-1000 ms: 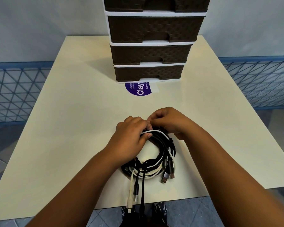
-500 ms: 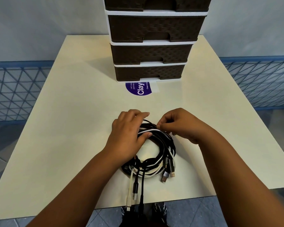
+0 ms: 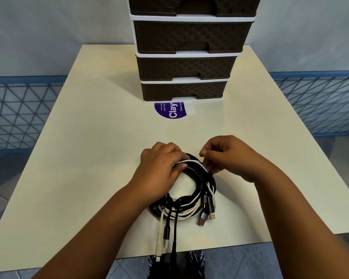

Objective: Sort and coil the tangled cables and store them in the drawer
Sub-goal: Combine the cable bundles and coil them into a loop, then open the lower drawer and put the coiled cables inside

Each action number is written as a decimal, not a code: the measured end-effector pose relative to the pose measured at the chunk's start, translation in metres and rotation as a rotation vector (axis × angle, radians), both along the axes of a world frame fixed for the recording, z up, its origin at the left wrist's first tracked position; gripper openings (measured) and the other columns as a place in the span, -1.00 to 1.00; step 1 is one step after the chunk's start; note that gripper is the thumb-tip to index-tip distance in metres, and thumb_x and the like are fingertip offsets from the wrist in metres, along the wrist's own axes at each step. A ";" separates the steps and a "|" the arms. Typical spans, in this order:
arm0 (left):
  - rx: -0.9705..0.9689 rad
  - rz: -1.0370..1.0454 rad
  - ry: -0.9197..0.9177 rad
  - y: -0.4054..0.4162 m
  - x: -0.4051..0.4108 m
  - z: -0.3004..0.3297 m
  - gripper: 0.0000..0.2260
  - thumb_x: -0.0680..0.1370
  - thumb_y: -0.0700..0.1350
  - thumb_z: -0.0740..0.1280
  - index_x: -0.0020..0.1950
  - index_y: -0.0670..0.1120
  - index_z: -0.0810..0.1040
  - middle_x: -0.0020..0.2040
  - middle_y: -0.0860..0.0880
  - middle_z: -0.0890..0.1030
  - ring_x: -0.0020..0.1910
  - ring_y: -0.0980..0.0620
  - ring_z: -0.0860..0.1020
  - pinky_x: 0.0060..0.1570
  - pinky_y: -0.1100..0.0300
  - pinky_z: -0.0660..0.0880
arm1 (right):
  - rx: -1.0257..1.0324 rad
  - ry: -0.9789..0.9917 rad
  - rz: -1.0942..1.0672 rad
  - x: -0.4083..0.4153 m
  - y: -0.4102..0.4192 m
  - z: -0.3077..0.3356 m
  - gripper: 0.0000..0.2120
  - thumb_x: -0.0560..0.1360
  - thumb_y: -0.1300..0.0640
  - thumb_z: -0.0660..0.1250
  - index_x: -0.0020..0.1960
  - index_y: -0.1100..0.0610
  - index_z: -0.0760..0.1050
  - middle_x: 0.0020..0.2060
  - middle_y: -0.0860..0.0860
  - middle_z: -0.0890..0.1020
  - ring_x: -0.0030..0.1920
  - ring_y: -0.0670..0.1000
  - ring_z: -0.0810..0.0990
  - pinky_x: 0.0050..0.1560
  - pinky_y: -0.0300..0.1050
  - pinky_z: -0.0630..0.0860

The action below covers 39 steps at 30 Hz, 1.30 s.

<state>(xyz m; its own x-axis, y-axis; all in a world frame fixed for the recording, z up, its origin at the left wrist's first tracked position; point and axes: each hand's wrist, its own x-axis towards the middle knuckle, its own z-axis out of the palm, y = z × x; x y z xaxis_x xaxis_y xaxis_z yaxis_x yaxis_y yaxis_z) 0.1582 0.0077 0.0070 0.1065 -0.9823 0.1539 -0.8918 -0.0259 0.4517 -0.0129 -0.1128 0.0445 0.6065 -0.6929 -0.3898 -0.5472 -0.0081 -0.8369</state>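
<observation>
1. Table (image 3: 89, 137): pale cream, matte, square-ish top; near edge runs across the bottom of view, w/ grey tiled floor (image 3: 270, 258) below it.
2. Room: plain light wall (image 3: 48, 27) behind the table; blue lattice railing (image 3: 14, 109) on the left and right sides, approx. at table height.
3. Drawer unit (image 3: 187, 63) stands at the far-centre of the table: dark brown woven-look fronts, white frame, four drawers in view, all closed. Top one cut off by the frame.
4. Purple round sticker (image 3: 170, 112) w/ white text lies flat on the table just in front of the unit, partly under its base.
5. Cables (image 3: 191, 200): black and white ones bundled in one rough coil on the table, near the front edge, centre. Several plug ends stick out toward the person; a white one (image 3: 159, 248) and a black one (image 3: 174, 238) trail past the table edge.
6. Left hand (image 3: 159, 174): palm down on the coil's far-left part, fingers curled over the strands, thumb tucked under a white strand, gripping the bundle.
7. Right hand (image 3: 230, 156): at the coil's far-right, thumb and forefinger pinched closed on a strand at the top of the coil; other fingers curled in.
8. Dark patterned shoes (image 3: 195, 260) visible on the floor under the near edge.
</observation>
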 end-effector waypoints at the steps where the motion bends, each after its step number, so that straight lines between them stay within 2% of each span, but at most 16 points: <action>1: 0.000 0.003 0.006 0.000 0.000 0.001 -0.80 0.60 0.01 0.30 0.21 0.12 0.58 0.09 0.16 0.55 0.11 0.05 0.43 -0.01 0.07 0.28 | -0.003 -0.001 0.011 -0.002 0.001 0.000 -0.90 0.56 0.23 0.32 -0.06 0.22 0.60 -0.29 0.09 0.69 -0.27 0.06 0.69 -0.13 -0.03 0.66; 7: -0.019 0.039 0.079 0.001 -0.002 0.001 -0.68 0.57 -0.01 0.34 0.33 0.08 0.48 0.08 0.16 0.57 0.10 0.06 0.46 0.08 0.05 0.39 | -0.066 0.023 0.053 -0.003 0.003 0.000 -0.90 0.58 0.17 0.30 -0.04 0.15 0.59 -0.28 0.07 0.69 -0.27 0.02 0.69 -0.12 -0.05 0.65; 10: -0.045 0.060 0.128 0.000 0.000 -0.001 -0.75 0.53 0.00 0.40 0.21 0.04 0.54 0.04 0.15 0.57 0.06 0.09 0.49 0.07 0.13 0.42 | -0.108 0.053 0.109 -0.004 0.003 0.004 -0.92 0.52 0.09 0.41 -0.08 0.10 0.60 -0.29 0.06 0.69 -0.30 -0.04 0.65 -0.15 -0.12 0.61; 13: -0.048 0.076 0.160 0.000 0.005 -0.001 -0.81 0.49 0.03 0.44 0.05 0.04 0.56 -0.04 0.19 0.50 0.01 0.13 0.46 -0.01 0.26 0.38 | -0.164 0.135 0.213 -0.004 0.008 0.009 -0.84 0.40 0.02 0.54 -0.10 0.03 0.62 -0.29 0.00 0.66 -0.32 -0.13 0.57 -0.21 -0.20 0.50; 15: -0.030 0.072 0.173 0.000 0.009 0.000 -0.78 0.47 0.06 0.46 0.05 0.05 0.57 -0.02 0.18 0.50 0.03 0.14 0.46 0.00 0.28 0.37 | -0.243 0.187 0.223 -0.001 0.013 0.008 -0.83 0.37 0.04 0.55 -0.11 0.03 0.61 -0.29 -0.04 0.64 -0.33 -0.14 0.55 -0.23 -0.20 0.48; 18: 0.003 0.082 0.136 0.004 0.013 0.003 -0.67 0.46 0.11 0.46 0.18 0.06 0.56 0.09 0.16 0.51 0.12 0.15 0.41 0.06 0.29 0.31 | -0.376 0.252 0.212 0.002 0.021 0.006 -0.85 0.39 0.04 0.52 -0.10 0.01 0.58 -0.30 -0.06 0.63 -0.26 -0.08 0.58 -0.21 -0.14 0.49; 21: 0.018 0.113 0.123 0.007 0.015 0.004 -0.65 0.48 0.11 0.44 0.22 0.05 0.56 0.12 0.14 0.53 0.15 0.14 0.42 0.09 0.27 0.32 | -0.442 0.293 0.210 0.003 0.026 0.007 -0.84 0.42 0.02 0.48 -0.06 0.00 0.55 -0.29 -0.10 0.60 -0.25 -0.11 0.56 -0.26 -0.18 0.45; 28: 0.033 0.115 0.139 0.005 0.012 0.001 -0.73 0.50 0.07 0.44 0.16 0.04 0.61 0.04 0.11 0.58 0.09 0.10 0.46 0.04 0.26 0.34 | -0.434 0.337 0.252 0.006 0.023 0.009 -0.83 0.43 0.00 0.46 -0.02 0.00 0.54 -0.26 -0.11 0.60 -0.23 -0.10 0.57 -0.24 -0.17 0.48; 34: 0.043 0.113 0.173 0.003 0.012 0.009 -0.68 0.51 0.19 0.36 0.19 0.07 0.57 0.10 0.13 0.56 0.15 0.12 0.42 0.08 0.20 0.39 | -0.471 0.318 0.256 0.010 0.024 0.015 -0.74 0.45 -0.14 0.43 0.03 0.00 0.54 -0.16 -0.06 0.63 -0.18 -0.09 0.58 -0.16 -0.12 0.50; 39: 0.046 0.116 0.165 -0.011 0.012 0.022 -0.68 0.54 0.18 0.32 0.23 0.06 0.56 0.18 0.11 0.55 0.22 0.11 0.43 0.16 0.13 0.45 | -0.451 0.278 0.239 0.015 0.017 0.026 -0.68 0.48 -0.22 0.36 0.09 -0.02 0.55 -0.06 -0.08 0.62 -0.12 -0.10 0.58 -0.22 -0.26 0.44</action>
